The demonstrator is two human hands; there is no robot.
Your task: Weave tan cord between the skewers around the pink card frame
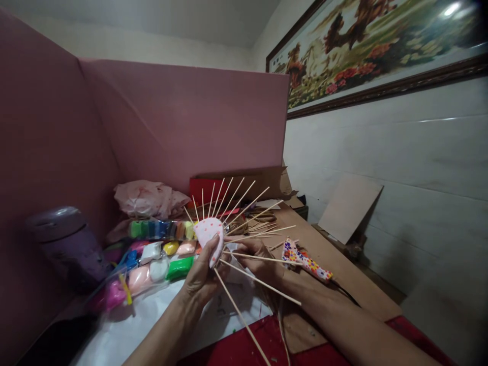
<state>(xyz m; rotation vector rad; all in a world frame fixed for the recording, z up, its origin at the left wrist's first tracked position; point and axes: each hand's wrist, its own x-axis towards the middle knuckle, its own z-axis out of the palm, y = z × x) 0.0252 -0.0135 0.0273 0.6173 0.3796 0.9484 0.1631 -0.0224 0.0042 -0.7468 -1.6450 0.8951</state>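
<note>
In the middle, my left hand (206, 274) is closed around the lower end of a white half-round piece with pink dots (208, 231), the thumb lying on its face. Thin wooden sticks (246, 204) fan out from the curved edge of that piece, upward, rightward and down toward me. My right hand (253, 256) is behind the lower sticks, its fingers bent in at the edge of the piece. The sticks and my left hand cover the right fingertips, so what they pinch is hidden. Just beyond my right wrist lies a flower-patterned glue gun (307, 262) with a dark cord.
Bagged coloured clay (181, 268) and a strip of coloured blocks (160, 230) lie left. A purple lidded bottle (68, 249) stands at far left. Loose sticks and scissors (263, 216) lie behind my hands on cardboard (343, 290). Pink panels (183, 117) enclose the back and left.
</note>
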